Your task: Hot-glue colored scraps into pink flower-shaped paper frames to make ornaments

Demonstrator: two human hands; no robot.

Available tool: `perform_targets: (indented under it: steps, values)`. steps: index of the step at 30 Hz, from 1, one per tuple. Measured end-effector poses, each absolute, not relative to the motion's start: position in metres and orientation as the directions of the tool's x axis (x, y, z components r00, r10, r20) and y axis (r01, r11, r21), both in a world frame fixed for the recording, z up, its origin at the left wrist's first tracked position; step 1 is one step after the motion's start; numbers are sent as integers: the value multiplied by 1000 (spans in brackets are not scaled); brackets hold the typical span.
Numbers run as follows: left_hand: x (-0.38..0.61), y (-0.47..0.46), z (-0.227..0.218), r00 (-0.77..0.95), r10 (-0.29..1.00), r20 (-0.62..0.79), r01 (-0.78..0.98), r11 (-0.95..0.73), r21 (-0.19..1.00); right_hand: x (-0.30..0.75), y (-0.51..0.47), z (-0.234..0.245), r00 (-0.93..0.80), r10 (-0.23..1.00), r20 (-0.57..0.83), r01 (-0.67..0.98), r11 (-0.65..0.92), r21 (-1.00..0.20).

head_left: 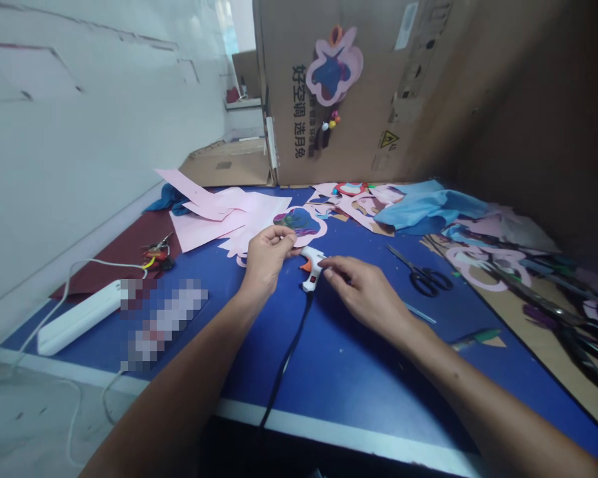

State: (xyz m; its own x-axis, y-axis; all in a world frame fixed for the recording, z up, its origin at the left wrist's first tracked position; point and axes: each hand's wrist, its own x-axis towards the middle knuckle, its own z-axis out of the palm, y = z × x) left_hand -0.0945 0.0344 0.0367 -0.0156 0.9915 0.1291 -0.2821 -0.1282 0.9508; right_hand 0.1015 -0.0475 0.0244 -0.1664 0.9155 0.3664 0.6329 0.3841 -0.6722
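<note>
My left hand [266, 262] is closed in a pinch at the near edge of a pink flower-shaped paper cutout [320, 229], which has a blue, green and purple middle. Just below it is a white hot glue gun [311, 265] with an orange trigger, its black cord running toward the table's front edge. The fingertips of my right hand [361, 289] meet the right side of the gun; the fingers are partly extended and not wrapped round it. Pink paper sheets [249, 206] lie behind my left hand.
Scissors [421, 272] and a clear stick [421, 313] lie to the right on the blue table [329, 372]. Larger shears [558, 312] rest at the far right. Paper scraps and blue cloth [433, 206] line the back. A white power strip [82, 317] is left. Cardboard [379, 86] stands behind.
</note>
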Motion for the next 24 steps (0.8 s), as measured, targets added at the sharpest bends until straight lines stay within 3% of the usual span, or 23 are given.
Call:
perform_targets:
  steps: [7,14,21,24]
  values:
    - [-102,44,35,-63,988,142,-316,-155,936,79,-34,24,-320,939,125,777,335,-533]
    - [-112,52,40,-135,980,147,-321,-184,929,83,-47,9,-144,982,120,912,179,-369]
    - [-118,57,43,-160,978,135,-336,-182,924,100,-59,2,-53,975,215,817,166,-552]
    - [-120,59,43,-176,975,133,-331,-186,925,105,-56,1,37,982,183,702,105,-705]
